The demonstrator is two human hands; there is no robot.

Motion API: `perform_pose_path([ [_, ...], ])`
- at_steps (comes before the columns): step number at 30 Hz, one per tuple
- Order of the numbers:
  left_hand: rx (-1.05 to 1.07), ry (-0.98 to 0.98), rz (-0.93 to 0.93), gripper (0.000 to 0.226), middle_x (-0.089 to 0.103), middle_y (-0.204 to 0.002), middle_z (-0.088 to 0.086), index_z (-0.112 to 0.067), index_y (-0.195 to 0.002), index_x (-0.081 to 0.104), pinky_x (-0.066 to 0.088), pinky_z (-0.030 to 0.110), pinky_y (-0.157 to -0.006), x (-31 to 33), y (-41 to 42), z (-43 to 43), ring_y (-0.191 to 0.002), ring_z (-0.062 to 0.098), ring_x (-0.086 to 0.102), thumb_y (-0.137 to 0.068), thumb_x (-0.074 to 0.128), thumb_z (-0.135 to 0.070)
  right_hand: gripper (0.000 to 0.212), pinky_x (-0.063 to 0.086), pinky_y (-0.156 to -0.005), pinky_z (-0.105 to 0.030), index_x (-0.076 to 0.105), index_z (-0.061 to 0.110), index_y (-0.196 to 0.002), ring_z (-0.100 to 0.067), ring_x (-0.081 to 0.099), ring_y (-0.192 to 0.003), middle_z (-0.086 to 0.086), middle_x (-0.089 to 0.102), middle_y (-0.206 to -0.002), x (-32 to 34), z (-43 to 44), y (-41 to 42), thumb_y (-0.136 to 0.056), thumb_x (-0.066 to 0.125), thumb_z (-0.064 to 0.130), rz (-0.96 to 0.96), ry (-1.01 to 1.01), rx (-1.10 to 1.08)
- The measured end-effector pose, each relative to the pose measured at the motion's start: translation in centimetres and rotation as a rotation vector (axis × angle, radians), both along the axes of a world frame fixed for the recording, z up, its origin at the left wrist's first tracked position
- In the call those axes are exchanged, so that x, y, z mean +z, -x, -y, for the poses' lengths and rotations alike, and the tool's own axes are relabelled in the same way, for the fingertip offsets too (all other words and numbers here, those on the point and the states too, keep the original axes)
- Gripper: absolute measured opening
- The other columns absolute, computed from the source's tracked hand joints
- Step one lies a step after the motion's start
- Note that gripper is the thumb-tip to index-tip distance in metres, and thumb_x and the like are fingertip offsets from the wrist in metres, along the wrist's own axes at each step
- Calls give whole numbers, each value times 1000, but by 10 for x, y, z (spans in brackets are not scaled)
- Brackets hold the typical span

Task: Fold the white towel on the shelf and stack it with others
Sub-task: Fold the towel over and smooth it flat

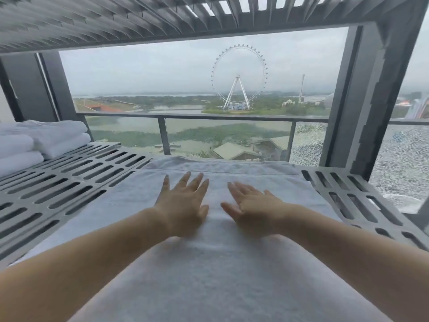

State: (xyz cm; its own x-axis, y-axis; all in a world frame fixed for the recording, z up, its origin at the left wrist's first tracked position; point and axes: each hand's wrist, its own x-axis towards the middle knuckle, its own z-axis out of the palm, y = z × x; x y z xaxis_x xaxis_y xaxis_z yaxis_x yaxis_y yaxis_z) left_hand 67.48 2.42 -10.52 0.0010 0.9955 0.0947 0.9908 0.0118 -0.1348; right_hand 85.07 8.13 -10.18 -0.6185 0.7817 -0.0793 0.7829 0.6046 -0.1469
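— From the head view, where do we stand?

— We have the white towel spread across the slotted shelf, running from the near edge to the far edge. Our left hand and right hand lie flat on it side by side, fingers spread, the grip of each apart and clamped on nothing.

— How do we do this well?

— We think we're smoothing. We should sweep outward from the middle so creases leave by the sides, then line the edges up before folding.

— And the count?

— One towel under our palms; the stack of folded towels sits far left, well apart. We make out about four, though the frame cuts some off.
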Motion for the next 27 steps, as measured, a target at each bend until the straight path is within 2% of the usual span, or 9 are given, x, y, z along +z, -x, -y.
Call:
perform_pose_path([
  [2, 5, 41, 105, 60, -9, -157, -7, -25, -148, -3, -9, 48, -113, -10, -6, 12, -143, 12, -10, -96, 19, -47, 67, -5, -115, -44, -2, 21, -147, -13, -6, -144, 2, -6, -157, -9, 20, 10, -93, 14, 57, -27, 33, 31],
  [4, 7, 132, 209, 59, -8, -157, -9, -30, -147, -3, -7, 42, -114, -14, 2, 26, -143, 8, -8, -95, 15, -52, 66, -7, -115, -42, 0, 25, -147, -13, -7, -144, 4, -5, -157, -15, 30, 3, -92, 13, 59, -33, -6, 46],
  [8, 31, 164, 217, 61, -10, -156, -9, -32, -147, -5, -6, 35, -113, -11, 24, 39, -143, 7, -8, -94, 13, -57, 65, -6, -115, -43, -1, 34, -146, -12, -9, -143, 6, -8, -157, -11, 32, -25, -90, 13, 63, 5, -12, 24],
  [13, 24, 163, 201, 65, -10, -157, -8, -32, -147, -5, -6, 43, -115, -6, 16, 39, -143, 8, -9, -92, 15, -60, 70, -5, -113, -50, -5, 33, -146, -16, -9, -144, 7, -10, -157, -4, 35, -20, -87, 11, 67, 59, 2, -55],
  [15, -8, 107, 113, 65, -13, -156, -9, -30, -147, -7, -12, 49, -113, -3, 11, 40, -142, 7, -14, -93, 15, -58, 66, -6, -112, -52, -3, 34, -146, -14, -8, -143, 10, -8, -156, -6, 44, -2, -89, 12, 65, -25, 9, -1],
  [17, -53, 32, 12, 64, -15, -156, -9, -27, -147, -9, -16, 50, -111, -3, 10, 42, -141, 7, -17, -93, 14, -55, 60, -9, -112, -50, 0, 39, -145, -12, -6, -143, 13, -5, -156, -14, 55, 11, -90, 13, 61, -59, -2, 100],
  [21, 5, 188, 237, 62, -7, -157, -8, -28, -148, -2, -7, 43, -114, -4, 35, 58, -143, 8, -8, -94, 15, -56, 59, -7, -112, -46, 1, 45, -143, -9, -5, -143, 16, -2, -156, -22, 54, 0, -88, 14, 64, -59, -11, 48],
  [24, 19, 195, 252, 65, -5, -157, -8, -28, -148, -1, -5, 37, -115, -2, 65, 77, -143, 8, -6, -93, 15, -60, 64, -7, -112, -46, 1, 43, -143, -8, -5, -143, 15, -3, -156, -20, 55, -14, -86, 11, 69, -20, -10, -52],
  [27, 28, 167, 267, 68, -6, -157, -8, -27, -148, -1, -5, 40, -115, 0, 77, 93, -143, 9, -7, -92, 12, -62, 67, -8, -112, -50, 0, 39, -145, -10, -7, -143, 14, -6, -156, -14, 67, -12, -85, 7, 69, 3, -53, -105],
])
